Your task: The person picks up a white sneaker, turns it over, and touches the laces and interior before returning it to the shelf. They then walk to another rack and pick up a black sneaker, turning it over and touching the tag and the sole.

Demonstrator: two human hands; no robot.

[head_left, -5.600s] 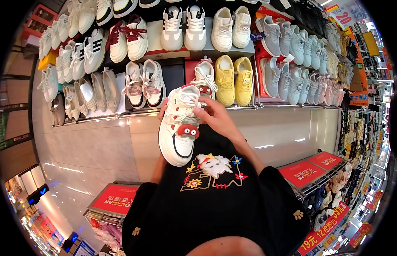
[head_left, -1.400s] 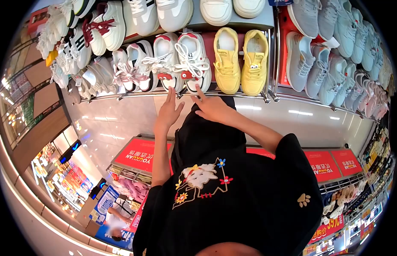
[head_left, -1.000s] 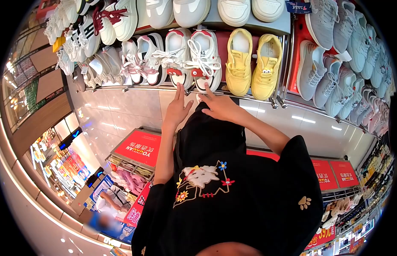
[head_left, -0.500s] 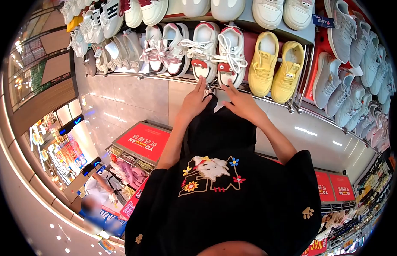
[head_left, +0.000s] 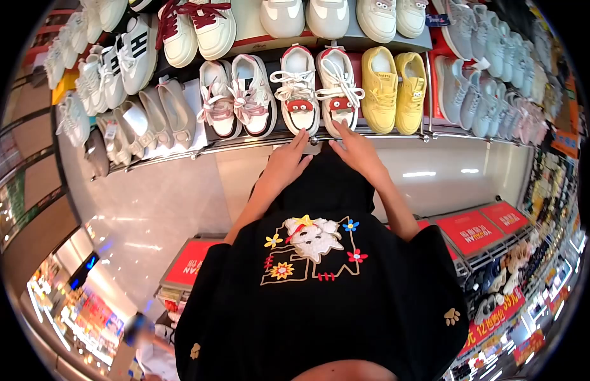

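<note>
A pair of white sneakers with red-and-black trim and red cartoon-eye patches stands side by side on the display shelf, toes toward me. My left hand [head_left: 287, 162] reaches up with fingers stretched out, its fingertips at the toe of the left sneaker [head_left: 302, 120]. On the other side, my right hand [head_left: 360, 155] has its fingers extended to the toe of the right sneaker [head_left: 341, 117]. Both hands are open, with palms turned down and thumbs pointing inward. The chrome shelf rail [head_left: 209, 150] runs just under the shoes.
Yellow sneakers [head_left: 379, 95] stand to the right of the pair, and white sneakers with pink laces [head_left: 253, 95] to the left. More shoes fill the upper row. Red sign boards [head_left: 469, 230] top lower racks behind me. A person [head_left: 156, 352] is at lower left.
My view has turned, so the shelf now looks more level and the sneakers sit slightly lower. Both hands stay at the toes of the same pair.
</note>
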